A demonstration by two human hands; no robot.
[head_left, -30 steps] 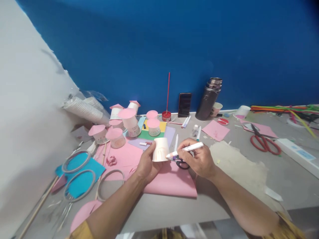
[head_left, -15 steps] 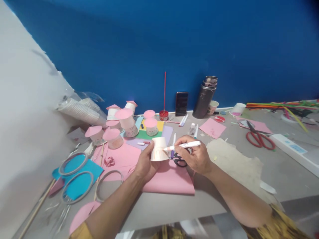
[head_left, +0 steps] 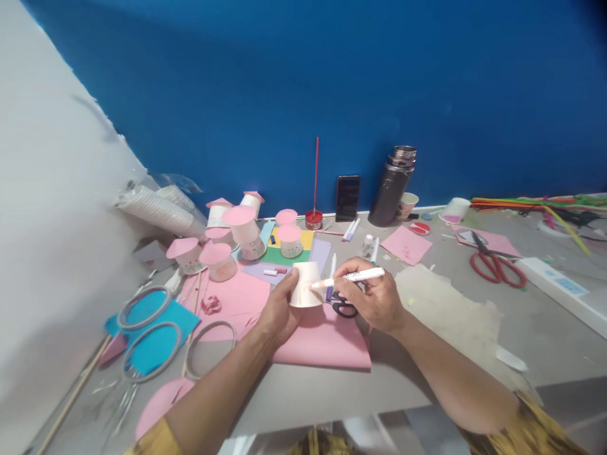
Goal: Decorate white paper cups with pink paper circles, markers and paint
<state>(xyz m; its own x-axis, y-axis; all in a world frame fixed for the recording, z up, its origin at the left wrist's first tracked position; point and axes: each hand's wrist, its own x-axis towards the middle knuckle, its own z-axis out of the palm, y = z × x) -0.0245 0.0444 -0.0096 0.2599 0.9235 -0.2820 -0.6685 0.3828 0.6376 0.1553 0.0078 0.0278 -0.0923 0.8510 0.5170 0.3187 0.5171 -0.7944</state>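
My left hand [head_left: 281, 311] grips a white paper cup [head_left: 307, 278], turned upside down with its wide rim low. Faint orange marks show on the cup's side. In my right hand [head_left: 377, 297] is a white marker [head_left: 363, 275], its tip against the cup's wall or very close to it. Beneath the cup lies folded pink paper [head_left: 327, 347]. Black-handled scissors [head_left: 344, 306] rest behind my right hand, partly covered by it. Beside them a marker with a purple end [head_left: 331, 278] lies on the table.
Several decorated cups with pink paper tops [head_left: 244, 234] stand back left, near stacked paper cups [head_left: 159, 208]. Grey rings [head_left: 152, 351] lie on blue paper. A dark flask [head_left: 392, 189], a phone [head_left: 348, 198] and a red stick holder [head_left: 313, 220] line the wall. Red-handled scissors [head_left: 497, 268] lie right.
The view has shifted slightly, so everything appears a little farther right. Both hands keep their holds, and the marker tip stays at the cup's side.
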